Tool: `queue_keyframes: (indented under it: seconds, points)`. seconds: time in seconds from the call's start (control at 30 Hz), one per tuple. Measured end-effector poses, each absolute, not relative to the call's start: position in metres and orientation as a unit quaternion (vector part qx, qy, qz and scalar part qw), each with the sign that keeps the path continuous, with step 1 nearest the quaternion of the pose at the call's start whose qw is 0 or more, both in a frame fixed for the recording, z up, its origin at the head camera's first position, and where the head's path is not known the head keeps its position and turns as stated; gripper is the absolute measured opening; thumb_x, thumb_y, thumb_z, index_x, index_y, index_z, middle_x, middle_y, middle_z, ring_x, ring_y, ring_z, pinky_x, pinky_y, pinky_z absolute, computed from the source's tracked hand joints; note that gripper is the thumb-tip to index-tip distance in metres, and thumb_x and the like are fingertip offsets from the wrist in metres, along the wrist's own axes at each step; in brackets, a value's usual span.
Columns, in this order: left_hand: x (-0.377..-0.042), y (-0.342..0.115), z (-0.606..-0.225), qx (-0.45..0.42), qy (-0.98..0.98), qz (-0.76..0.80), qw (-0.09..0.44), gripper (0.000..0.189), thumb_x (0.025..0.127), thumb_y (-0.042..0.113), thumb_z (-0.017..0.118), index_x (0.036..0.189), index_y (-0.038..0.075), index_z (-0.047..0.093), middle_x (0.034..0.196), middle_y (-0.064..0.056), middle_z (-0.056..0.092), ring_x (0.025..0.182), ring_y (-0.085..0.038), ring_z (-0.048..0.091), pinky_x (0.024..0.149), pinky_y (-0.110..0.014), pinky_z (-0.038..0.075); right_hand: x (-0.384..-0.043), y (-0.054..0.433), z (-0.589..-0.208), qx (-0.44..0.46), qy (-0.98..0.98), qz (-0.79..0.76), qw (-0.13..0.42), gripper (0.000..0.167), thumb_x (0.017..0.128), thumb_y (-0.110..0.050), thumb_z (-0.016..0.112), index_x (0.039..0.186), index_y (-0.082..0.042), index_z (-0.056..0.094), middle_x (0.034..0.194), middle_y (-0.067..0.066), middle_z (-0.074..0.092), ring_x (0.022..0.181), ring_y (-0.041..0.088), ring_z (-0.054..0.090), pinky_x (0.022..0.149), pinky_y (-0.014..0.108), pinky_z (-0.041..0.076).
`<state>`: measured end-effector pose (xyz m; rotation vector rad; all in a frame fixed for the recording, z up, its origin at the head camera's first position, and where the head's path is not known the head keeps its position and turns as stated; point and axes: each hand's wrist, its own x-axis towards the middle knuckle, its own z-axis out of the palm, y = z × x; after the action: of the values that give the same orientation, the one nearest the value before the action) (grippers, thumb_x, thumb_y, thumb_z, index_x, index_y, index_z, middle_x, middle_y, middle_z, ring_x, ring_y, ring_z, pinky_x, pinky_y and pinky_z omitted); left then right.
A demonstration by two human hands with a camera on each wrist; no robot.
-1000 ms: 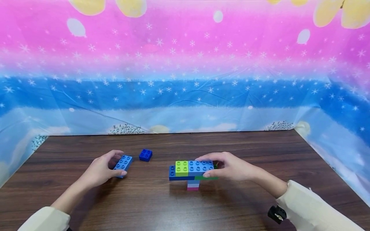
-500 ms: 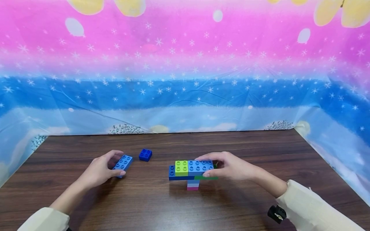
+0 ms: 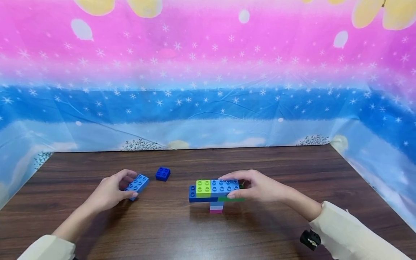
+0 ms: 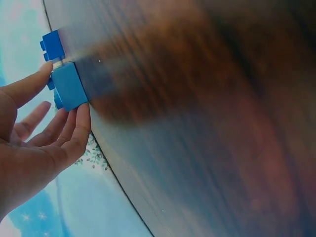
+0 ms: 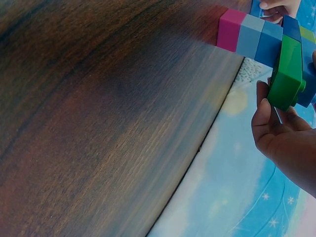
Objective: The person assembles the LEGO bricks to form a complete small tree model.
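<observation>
On the left of the head view, my left hand (image 3: 108,189) holds a light blue eight-stud building brick (image 3: 138,183) at the table. In the left wrist view its thumb is at the studded side of the brick (image 4: 70,86), with fingertips (image 4: 84,106) at the opposite lower corner. My right hand (image 3: 260,186) grips the right end of a light blue brick (image 3: 224,188) atop a T-shaped brick build. Beside that brick sits a lime brick (image 3: 203,188). Below are a dark blue brick (image 3: 203,199) and a green brick (image 5: 289,71); a narrow column with a pink base (image 3: 216,211) supports them.
A small dark blue four-stud brick (image 3: 163,173) lies on the brown wood-grain table (image 3: 156,231), just right of and behind the left hand's brick. A patterned pink and blue cloth (image 3: 201,104) hangs around the table's back and sides.
My left hand has slid slightly left, its thumb shifting along the light blue brick. The right hand keeps its grip on the build. The head view has shifted a little.
</observation>
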<state>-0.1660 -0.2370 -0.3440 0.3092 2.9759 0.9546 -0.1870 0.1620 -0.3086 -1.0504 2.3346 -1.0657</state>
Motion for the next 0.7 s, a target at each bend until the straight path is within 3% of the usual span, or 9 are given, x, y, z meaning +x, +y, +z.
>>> queue_keyframes:
  seconds: [0.3, 0.7]
  points:
    - [-0.163, -0.237, -0.340, 0.107, 0.945, 0.308, -0.006, 0.046, 0.078, 0.011, 0.072, 0.118, -0.001, 0.051, 0.107, -0.022, 0.059, 0.097, -0.037, 0.056, 0.078, -0.048, 0.045, -0.188, 0.162, -0.309, -0.376, 0.826, -0.378, 0.184, 0.043, 0.089, -0.026, 0.060, 0.130, -0.017, 0.051, 0.107, -0.001, 0.059, 0.086, 0.018, 0.053, 0.069, 0.027, 0.045]
    - [-0.154, -0.219, -0.319, 0.122, 0.932, 0.337, -0.060, 0.042, 0.080, 0.012, 0.070, 0.117, 0.000, 0.054, 0.103, -0.016, 0.061, 0.094, -0.030, 0.057, 0.072, -0.041, 0.047, -0.187, 0.162, -0.309, -0.378, 0.825, -0.380, 0.180, 0.042, 0.089, -0.025, 0.060, 0.130, -0.017, 0.052, 0.109, 0.000, 0.058, 0.086, 0.017, 0.053, 0.070, 0.027, 0.046]
